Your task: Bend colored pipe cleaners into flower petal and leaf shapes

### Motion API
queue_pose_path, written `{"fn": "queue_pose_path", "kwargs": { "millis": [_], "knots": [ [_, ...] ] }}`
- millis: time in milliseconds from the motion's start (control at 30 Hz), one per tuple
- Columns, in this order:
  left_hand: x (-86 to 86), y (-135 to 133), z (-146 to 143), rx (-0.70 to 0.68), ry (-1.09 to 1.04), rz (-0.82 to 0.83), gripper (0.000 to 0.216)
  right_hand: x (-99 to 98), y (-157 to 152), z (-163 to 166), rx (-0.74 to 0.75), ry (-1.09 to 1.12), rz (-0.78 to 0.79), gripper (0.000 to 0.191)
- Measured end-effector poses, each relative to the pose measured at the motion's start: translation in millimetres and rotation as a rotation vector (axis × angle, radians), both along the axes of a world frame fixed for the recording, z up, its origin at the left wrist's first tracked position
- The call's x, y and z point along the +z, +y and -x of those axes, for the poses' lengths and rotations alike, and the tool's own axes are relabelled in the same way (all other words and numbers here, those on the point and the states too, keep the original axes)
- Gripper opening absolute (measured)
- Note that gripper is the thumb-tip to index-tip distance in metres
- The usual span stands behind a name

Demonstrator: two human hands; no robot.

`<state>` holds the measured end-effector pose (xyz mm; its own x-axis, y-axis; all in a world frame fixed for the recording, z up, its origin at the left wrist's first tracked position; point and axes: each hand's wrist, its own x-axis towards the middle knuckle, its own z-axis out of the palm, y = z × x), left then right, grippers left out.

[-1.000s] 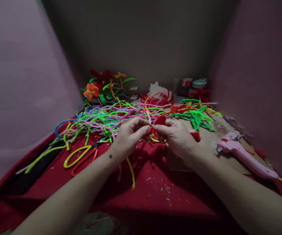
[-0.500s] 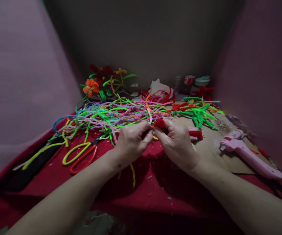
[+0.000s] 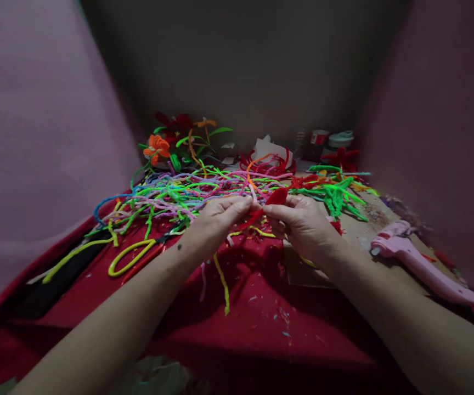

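Between my two hands is a red pipe-cleaner petal (image 3: 276, 199), pinched at its middle, with red fuzz showing on both sides. My left hand (image 3: 224, 217) is closed on its left part, thumb on top. The thumb and fingers of my right hand (image 3: 300, 219) grip its right part, the tip standing up above them. Right behind my fingertips lies a tangled heap of pipe cleaners (image 3: 171, 192) in green, pink, purple and orange. Scissors (image 3: 132, 258) with yellow and red handles rest left of my left hand, partly covered by my forearm.
A pink glue gun (image 3: 424, 263) lies on the cardboard (image 3: 368, 241) at the right. Finished pipe-cleaner flowers (image 3: 157, 148) stand at the back left. Green pipe-cleaner pieces (image 3: 336, 198), a cup (image 3: 318, 137) and a pale lid (image 3: 340, 139) are at the back right. Clippings dot the red cloth (image 3: 261, 318).
My hands have moved slightly apart and opened from tight fists into fingertip pinches. More of the red petal shows between them, now stretched out at a slant.
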<state>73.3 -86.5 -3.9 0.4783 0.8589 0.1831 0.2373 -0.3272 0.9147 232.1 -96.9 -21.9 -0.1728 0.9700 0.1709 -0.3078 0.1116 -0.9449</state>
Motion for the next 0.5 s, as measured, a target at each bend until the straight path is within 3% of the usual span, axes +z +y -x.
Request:
{"fn": "queue_pose_path", "kwargs": {
  "millis": [67,133,300,500],
  "knots": [
    [1.0,4,3,-0.113,-0.139,0.330,0.039,1.9,-2,-1,0.016,-0.061,-0.054,0.017],
    [0.1,7,6,-0.177,-0.197,0.478,0.039,2.5,-3,0,0.023,-0.122,-0.102,0.013],
    [1.1,6,11,-0.184,-0.033,0.345,0.027,-0.2,-4,2,-0.061,-0.244,-0.206,0.011],
    [13.0,-4,8,-0.067,0.123,0.195,0.023,3.5,-6,3,-0.096,-0.296,-0.208,0.014]
  ]
}}
